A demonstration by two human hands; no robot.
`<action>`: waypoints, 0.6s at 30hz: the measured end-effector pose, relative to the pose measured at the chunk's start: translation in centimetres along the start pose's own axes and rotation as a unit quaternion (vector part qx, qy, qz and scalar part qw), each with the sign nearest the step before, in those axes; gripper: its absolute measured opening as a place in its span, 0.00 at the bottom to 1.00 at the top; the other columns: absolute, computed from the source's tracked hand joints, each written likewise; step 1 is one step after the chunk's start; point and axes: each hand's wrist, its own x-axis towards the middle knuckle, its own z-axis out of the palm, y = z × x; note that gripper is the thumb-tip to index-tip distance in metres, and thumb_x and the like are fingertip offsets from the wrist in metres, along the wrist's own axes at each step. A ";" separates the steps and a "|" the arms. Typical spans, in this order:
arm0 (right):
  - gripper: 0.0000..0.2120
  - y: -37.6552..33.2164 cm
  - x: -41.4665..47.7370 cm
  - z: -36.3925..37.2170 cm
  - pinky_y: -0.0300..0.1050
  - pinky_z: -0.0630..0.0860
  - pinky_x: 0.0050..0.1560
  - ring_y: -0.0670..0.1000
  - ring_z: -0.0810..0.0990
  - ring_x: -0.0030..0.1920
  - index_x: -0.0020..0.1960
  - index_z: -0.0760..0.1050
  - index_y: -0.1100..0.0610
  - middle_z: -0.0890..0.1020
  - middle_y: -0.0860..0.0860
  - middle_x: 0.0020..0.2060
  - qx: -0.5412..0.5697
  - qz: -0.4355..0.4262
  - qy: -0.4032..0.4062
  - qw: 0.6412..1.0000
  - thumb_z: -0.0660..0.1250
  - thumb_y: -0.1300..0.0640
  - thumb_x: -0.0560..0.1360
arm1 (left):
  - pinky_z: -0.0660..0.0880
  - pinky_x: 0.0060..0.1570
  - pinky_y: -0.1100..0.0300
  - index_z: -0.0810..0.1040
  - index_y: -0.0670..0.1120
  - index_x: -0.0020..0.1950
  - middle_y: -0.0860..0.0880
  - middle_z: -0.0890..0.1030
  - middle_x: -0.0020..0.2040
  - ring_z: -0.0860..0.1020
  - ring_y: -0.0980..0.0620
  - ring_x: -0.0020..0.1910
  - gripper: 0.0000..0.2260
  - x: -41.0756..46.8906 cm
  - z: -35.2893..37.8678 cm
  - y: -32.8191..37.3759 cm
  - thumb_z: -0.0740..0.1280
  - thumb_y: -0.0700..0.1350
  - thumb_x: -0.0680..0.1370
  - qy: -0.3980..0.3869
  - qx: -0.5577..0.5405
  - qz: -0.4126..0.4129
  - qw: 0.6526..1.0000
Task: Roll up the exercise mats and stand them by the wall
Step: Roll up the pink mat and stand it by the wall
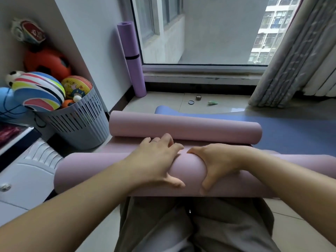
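The left grip (158, 160) and the right grip (216, 166) sit side by side, almost touching, on a thick dusty-pink rolled foam mat (94, 171). This mat lies crosswise just ahead of the person's grey-trousered knees (163, 224). Each grip clasps the curve of the roll, with fingers draped over its far side and the thumb hooked on the near side.

Directly beyond the fingertips runs a flat strip of the same pink. Past that strip a second pink roll (181, 127) lies parallel; whether it belongs to the same mat cannot be told. Beyond and to the right of the right grip, a flat blue mat (291, 131) is spread on the pale tiled floor (163, 102), and the second pink roll rests on its edge.

Far ahead of the left grip, a purple rolled mat (131, 73) bound by a black strap (132, 56) stands upright in the corner, against the white wall (94, 42) beside the window (209, 33). Left of the left grip, a grey slatted plastic basket (81, 124) holds coloured balls (40, 91). A grey patterned curtain (291, 60) hangs far right of the right grip.
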 end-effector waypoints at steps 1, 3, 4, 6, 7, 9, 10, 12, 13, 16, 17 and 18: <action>0.42 0.3 0.4 -0.5 0.44 0.73 0.56 0.46 0.74 0.54 0.69 0.63 0.45 0.75 0.43 0.59 0.034 0.006 -0.023 0.999 0.78 0.42 0.61 | 0.64 0.63 0.52 0.57 0.55 0.73 0.49 0.66 0.63 0.69 0.47 0.59 0.41 -0.1 0.4 0.5 0.66 0.71 0.66 0.023 0.029 0.007 0.999; 0.42 0.6 1.0 -1.1 0.47 0.75 0.58 0.46 0.75 0.56 0.68 0.64 0.43 0.75 0.42 0.59 0.088 0.023 -0.057 0.994 0.80 0.43 0.60 | 0.63 0.62 0.52 0.55 0.54 0.74 0.48 0.66 0.63 0.69 0.46 0.59 0.44 -0.1 1.3 0.7 0.68 0.70 0.65 0.029 0.063 0.014 0.997; 0.43 0.6 1.1 -1.2 0.48 0.75 0.60 0.46 0.75 0.58 0.69 0.63 0.42 0.74 0.42 0.61 0.096 0.032 -0.060 0.993 0.80 0.42 0.60 | 0.63 0.62 0.52 0.54 0.54 0.74 0.48 0.66 0.63 0.70 0.46 0.59 0.45 0.0 1.5 0.5 0.69 0.70 0.64 0.027 0.060 0.013 0.998; 0.51 0.5 1.0 -0.9 0.49 0.68 0.67 0.47 0.69 0.66 0.74 0.56 0.43 0.68 0.43 0.69 0.059 0.034 -0.028 0.997 0.78 0.37 0.59 | 0.65 0.61 0.53 0.55 0.56 0.74 0.49 0.68 0.61 0.70 0.46 0.58 0.44 0.2 1.7 0.0 0.70 0.69 0.64 0.029 0.023 0.006 0.999; 0.56 0.3 0.5 -0.4 0.49 0.64 0.70 0.48 0.65 0.69 0.76 0.50 0.45 0.65 0.44 0.72 0.011 0.033 0.011 0.999 0.76 0.33 0.58 | 0.65 0.61 0.53 0.55 0.56 0.73 0.50 0.68 0.61 0.71 0.47 0.58 0.44 0.4 1.6 -0.3 0.70 0.68 0.64 0.023 0.002 0.004 1.000; 0.62 -0.2 -0.7 1.2 0.51 0.60 0.70 0.51 0.62 0.71 0.78 0.41 0.47 0.62 0.45 0.72 -0.113 0.014 0.115 0.987 0.70 0.27 0.56 | 0.66 0.62 0.52 0.56 0.58 0.73 0.50 0.69 0.60 0.71 0.47 0.58 0.43 0.9 1.2 -1.1 0.71 0.67 0.64 -0.006 -0.035 -0.002 0.999; 0.62 -0.4 -1.1 2.3 0.52 0.61 0.69 0.52 0.64 0.70 0.78 0.40 0.47 0.64 0.46 0.71 -0.154 0.005 0.156 0.976 0.69 0.26 0.56 | 0.67 0.61 0.51 0.57 0.58 0.73 0.50 0.70 0.60 0.71 0.47 0.58 0.42 1.2 0.9 -1.5 0.71 0.67 0.64 -0.024 -0.051 -0.006 0.998; 0.57 -0.4 -1.1 3.8 0.52 0.67 0.64 0.53 0.69 0.65 0.77 0.46 0.47 0.69 0.48 0.67 -0.162 0.000 0.210 0.964 0.69 0.29 0.57 | 0.67 0.62 0.50 0.57 0.59 0.74 0.50 0.70 0.61 0.71 0.46 0.60 0.43 1.8 0.5 -1.9 0.72 0.66 0.65 -0.048 -0.057 -0.013 0.997; 0.54 -0.3 -0.8 4.1 0.52 0.70 0.60 0.54 0.73 0.61 0.76 0.52 0.47 0.73 0.48 0.64 -0.148 0.001 0.234 0.961 0.69 0.31 0.57 | 0.65 0.63 0.49 0.55 0.58 0.75 0.49 0.70 0.62 0.71 0.46 0.60 0.43 2.0 0.4 -1.5 0.72 0.64 0.65 -0.047 -0.034 -0.017 0.998; 0.49 0.2 -0.1 3.6 0.50 0.73 0.54 0.53 0.76 0.56 0.73 0.58 0.47 0.76 0.47 0.58 -0.140 0.019 0.253 0.957 0.68 0.33 0.57 | 0.55 0.70 0.40 0.40 0.54 0.78 0.43 0.67 0.66 0.68 0.42 0.64 0.50 2.0 1.3 0.6 0.71 0.59 0.67 -0.006 0.078 -0.045 0.996; 0.48 0.3 -0.1 3.5 0.50 0.73 0.54 0.53 0.76 0.56 0.73 0.58 0.46 0.76 0.47 0.58 -0.144 0.020 0.253 0.957 0.68 0.33 0.57 | 0.51 0.70 0.39 0.37 0.53 0.77 0.43 0.65 0.67 0.68 0.42 0.65 0.52 1.8 1.6 1.3 0.71 0.58 0.68 0.006 0.099 -0.053 0.994; 0.47 0.5 -0.1 3.3 0.50 0.73 0.54 0.53 0.76 0.55 0.72 0.58 0.46 0.76 0.47 0.58 -0.146 0.016 0.257 0.955 0.68 0.33 0.57 | 0.50 0.71 0.38 0.34 0.54 0.77 0.43 0.65 0.68 0.68 0.42 0.65 0.53 1.6 1.7 1.6 0.71 0.58 0.68 0.019 0.109 -0.058 0.992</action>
